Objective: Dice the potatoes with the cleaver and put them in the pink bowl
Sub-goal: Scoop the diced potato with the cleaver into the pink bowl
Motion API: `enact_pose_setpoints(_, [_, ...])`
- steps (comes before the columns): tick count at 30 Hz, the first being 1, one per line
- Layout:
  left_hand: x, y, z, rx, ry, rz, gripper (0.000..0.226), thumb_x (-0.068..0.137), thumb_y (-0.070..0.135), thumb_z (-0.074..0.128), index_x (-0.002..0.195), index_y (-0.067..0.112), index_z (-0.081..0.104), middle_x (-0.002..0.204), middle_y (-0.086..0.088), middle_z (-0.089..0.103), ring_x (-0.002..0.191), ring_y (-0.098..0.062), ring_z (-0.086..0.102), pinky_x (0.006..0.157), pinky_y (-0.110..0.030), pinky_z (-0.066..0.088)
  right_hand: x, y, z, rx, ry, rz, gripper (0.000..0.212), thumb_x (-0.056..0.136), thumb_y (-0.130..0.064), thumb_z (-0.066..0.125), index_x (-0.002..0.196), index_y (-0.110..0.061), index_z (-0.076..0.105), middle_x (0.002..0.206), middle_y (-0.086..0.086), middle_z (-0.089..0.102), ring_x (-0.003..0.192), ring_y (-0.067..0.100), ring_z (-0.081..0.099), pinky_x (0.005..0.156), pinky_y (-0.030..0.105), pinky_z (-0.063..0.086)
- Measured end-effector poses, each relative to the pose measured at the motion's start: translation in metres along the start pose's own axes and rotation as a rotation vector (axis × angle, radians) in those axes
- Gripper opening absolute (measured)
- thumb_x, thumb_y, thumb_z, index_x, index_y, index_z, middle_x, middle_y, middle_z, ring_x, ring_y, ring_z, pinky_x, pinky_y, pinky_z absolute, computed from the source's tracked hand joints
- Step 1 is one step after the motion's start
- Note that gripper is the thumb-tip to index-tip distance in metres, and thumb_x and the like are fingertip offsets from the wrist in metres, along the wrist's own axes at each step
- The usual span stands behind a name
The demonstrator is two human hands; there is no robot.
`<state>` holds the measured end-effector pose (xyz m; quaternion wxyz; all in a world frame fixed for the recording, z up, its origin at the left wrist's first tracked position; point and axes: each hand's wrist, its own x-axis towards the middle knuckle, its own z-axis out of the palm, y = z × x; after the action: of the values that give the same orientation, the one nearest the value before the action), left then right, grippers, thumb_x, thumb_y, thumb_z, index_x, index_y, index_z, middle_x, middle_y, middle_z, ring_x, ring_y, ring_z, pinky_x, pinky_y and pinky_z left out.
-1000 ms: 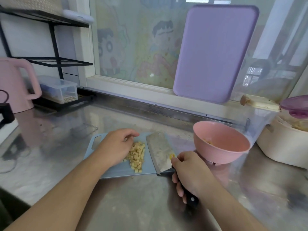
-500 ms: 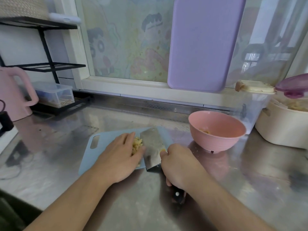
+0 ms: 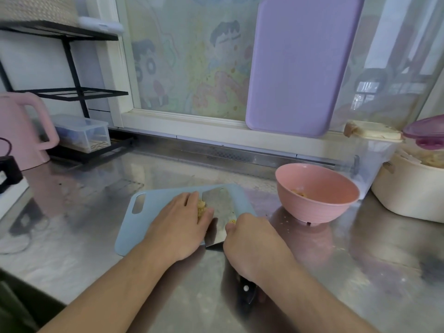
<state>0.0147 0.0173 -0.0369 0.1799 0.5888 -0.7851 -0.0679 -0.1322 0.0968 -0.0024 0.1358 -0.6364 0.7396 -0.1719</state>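
Observation:
A light blue cutting board (image 3: pixel 134 227) lies on the steel counter. My right hand (image 3: pixel 252 246) grips the black handle of the cleaver (image 3: pixel 218 207), whose blade lies nearly flat on the board. My left hand (image 3: pixel 182 224) lies flat on the board and presses a small heap of diced potato (image 3: pixel 201 205) against the blade's left side; most of the dice are hidden under the hand. The pink bowl (image 3: pixel 317 203) stands to the right of the board with a few potato pieces inside.
A lilac cutting board (image 3: pixel 298 68) leans on the window behind. A cream pot (image 3: pixel 408 188) with a purple lid and a clear box sit at the right. A pink kettle (image 3: pixel 24 131), a black rack and a clear container (image 3: pixel 84 133) occupy the left.
My left hand has slid right and closed the diced potato against the cleaver blade. The blade has moved left to meet it, tilting flatter. The camera moved closer.

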Motion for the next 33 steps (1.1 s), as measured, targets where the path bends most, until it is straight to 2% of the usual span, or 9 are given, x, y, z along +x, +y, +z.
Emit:
enact_pose_setpoints(7, [0.005, -0.002, 0.007, -0.034, -0.004, 0.014, 0.051, 0.108, 0.052, 0.031, 0.145, 0.02, 0.042, 0.147, 0.002, 0.049, 0.132, -0.017, 0.046, 0.11, -0.033, 0.039, -0.004, -0.008, 0.002, 0.022, -0.038, -0.05, 0.02, 0.101, -0.031, 0.042, 0.093, -0.016, 0.051, 0.084, 0.003, 0.05, 0.079, 0.027, 0.051, 0.073, 0.033, 0.047])
enact_pose_setpoints(13, [0.006, 0.0, 0.005, -0.075, -0.024, -0.005, 0.046, 0.109, 0.048, 0.032, 0.142, 0.019, 0.044, 0.145, 0.003, 0.049, 0.131, -0.017, 0.046, 0.108, -0.034, 0.039, -0.001, -0.008, 0.007, 0.012, -0.037, -0.082, 0.021, 0.103, -0.03, 0.041, 0.09, -0.016, 0.05, 0.073, -0.002, 0.042, 0.074, 0.027, 0.05, 0.065, 0.031, 0.045])
enact_pose_setpoints(17, [0.012, 0.003, 0.007, -0.099, -0.029, 0.006, 0.037, 0.107, 0.046, 0.032, 0.13, 0.021, 0.046, 0.135, 0.002, 0.051, 0.121, -0.017, 0.048, 0.104, -0.035, 0.042, 0.003, -0.007, 0.005, 0.015, -0.07, -0.105, 0.034, 0.104, -0.028, 0.04, 0.071, -0.021, 0.036, 0.07, -0.003, 0.04, 0.057, 0.011, 0.036, 0.055, 0.025, 0.035])
enact_pose_setpoints(20, [0.016, 0.006, 0.007, -0.104, -0.042, 0.017, 0.044, 0.108, 0.045, 0.031, 0.141, 0.019, 0.043, 0.141, 0.004, 0.047, 0.129, -0.016, 0.046, 0.109, -0.034, 0.039, 0.005, -0.006, 0.006, 0.038, -0.082, -0.1, 0.037, 0.105, -0.027, 0.041, 0.068, -0.022, 0.033, 0.069, -0.003, 0.04, 0.056, 0.009, 0.035, 0.055, 0.024, 0.035])
enact_pose_setpoints(23, [0.022, 0.01, 0.01, -0.125, -0.049, 0.026, 0.033, 0.107, 0.045, 0.03, 0.124, 0.022, 0.047, 0.128, 0.005, 0.05, 0.123, -0.017, 0.049, 0.103, -0.034, 0.041, 0.002, -0.008, 0.002, 0.032, -0.066, -0.125, 0.037, 0.105, -0.026, 0.04, 0.069, -0.022, 0.035, 0.069, -0.003, 0.039, 0.056, 0.01, 0.034, 0.055, 0.025, 0.036])
enact_pose_setpoints(26, [0.026, 0.017, 0.013, -0.155, -0.055, 0.019, 0.032, 0.108, 0.042, 0.031, 0.123, 0.022, 0.049, 0.128, 0.006, 0.049, 0.122, -0.015, 0.047, 0.102, -0.032, 0.04, -0.003, -0.009, 0.004, -0.138, -0.02, -0.214, 0.027, 0.106, -0.01, 0.037, 0.097, -0.014, 0.062, 0.07, 0.005, 0.029, 0.056, 0.018, 0.024, 0.047, 0.034, 0.021])
enact_pose_setpoints(28, [0.028, 0.021, 0.013, -0.175, -0.048, 0.024, 0.031, 0.109, 0.04, 0.03, 0.122, 0.021, 0.05, 0.129, 0.008, 0.048, 0.12, -0.012, 0.046, 0.096, -0.03, 0.037, -0.003, -0.01, 0.003, -0.278, -0.086, -0.228, 0.03, 0.106, -0.003, 0.036, 0.12, -0.002, 0.063, 0.07, 0.008, 0.025, 0.057, 0.02, 0.019, 0.048, 0.035, 0.014])
enact_pose_setpoints(31, [0.028, 0.024, 0.014, -0.193, -0.045, 0.031, 0.025, 0.11, 0.038, 0.031, 0.111, 0.022, 0.05, 0.121, 0.008, 0.049, 0.111, -0.011, 0.046, 0.087, -0.029, 0.034, 0.001, -0.004, 0.007, -0.111, -0.083, -0.211, 0.031, 0.107, -0.01, 0.036, 0.114, -0.001, 0.065, 0.075, 0.005, 0.043, 0.063, 0.021, 0.034, 0.054, 0.034, 0.029])
enact_pose_setpoints(33, [0.029, 0.024, 0.014, -0.212, -0.038, 0.038, 0.025, 0.11, 0.037, 0.031, 0.113, 0.023, 0.05, 0.121, 0.01, 0.049, 0.11, -0.011, 0.046, 0.087, -0.03, 0.035, 0.005, -0.001, 0.006, 0.07, -0.056, -0.146, 0.03, 0.107, -0.018, 0.038, 0.102, -0.003, 0.063, 0.071, -0.003, 0.043, 0.067, 0.019, 0.043, 0.062, 0.031, 0.039])
